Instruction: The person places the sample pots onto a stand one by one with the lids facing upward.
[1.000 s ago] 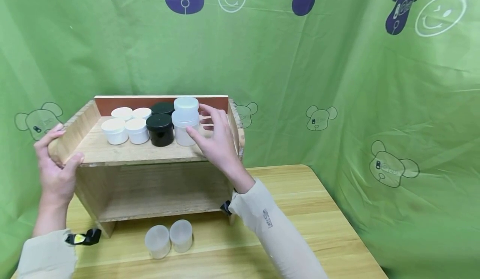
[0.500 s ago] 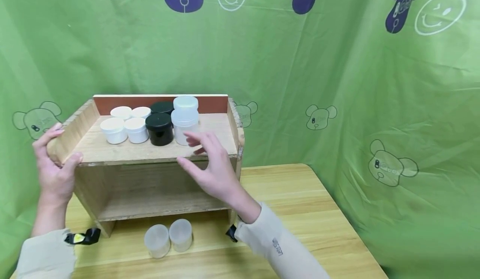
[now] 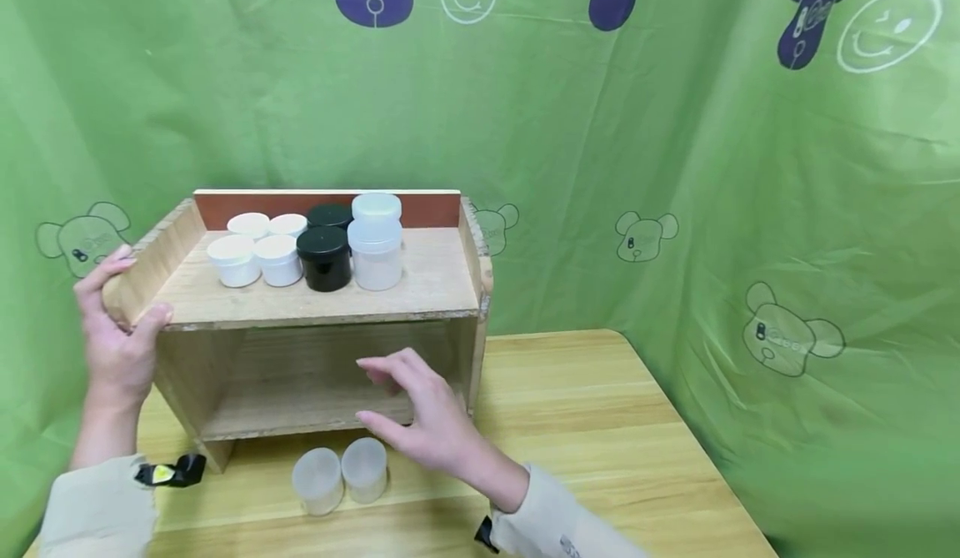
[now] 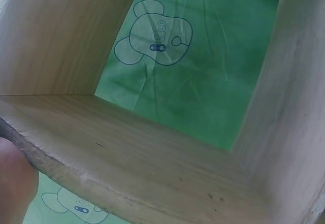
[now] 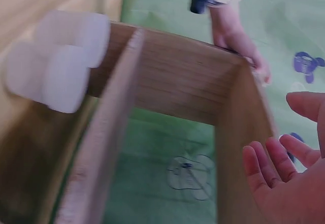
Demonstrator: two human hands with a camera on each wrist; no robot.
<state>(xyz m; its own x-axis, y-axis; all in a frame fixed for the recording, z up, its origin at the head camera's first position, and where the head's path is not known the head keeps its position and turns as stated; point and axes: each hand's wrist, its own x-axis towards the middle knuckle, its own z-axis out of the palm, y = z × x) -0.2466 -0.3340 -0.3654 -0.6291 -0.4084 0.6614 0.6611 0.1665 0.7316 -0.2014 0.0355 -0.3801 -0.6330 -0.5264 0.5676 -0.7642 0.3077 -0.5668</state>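
My left hand (image 3: 116, 349) grips the left side panel of a two-level wooden shelf (image 3: 435, 270); its thumb lies at the panel's front edge. My right hand (image 3: 435, 424) is held in front of the lower level, fingers apart and holding nothing. On the upper level, from left to right, stand several white lidded jars (image 3: 237, 264), two black jars (image 3: 326, 266) and two frosted jars (image 3: 377, 262). Whether the rear frosted jar stands behind or on the front one, I cannot tell. Two more frosted containers (image 3: 318, 487) stand on the table, left of my right hand.
The shelf stands on a wooden table (image 3: 600, 441) with a rounded far corner. A green patterned curtain (image 3: 555, 124) hangs behind and to the right. Through the shelf's open lower level, the left wrist view shows the green cloth (image 4: 203, 82).
My right hand has let go of the frosted jar on the upper level and moved down toward me, to in front of the lower level. My left hand keeps its grip.
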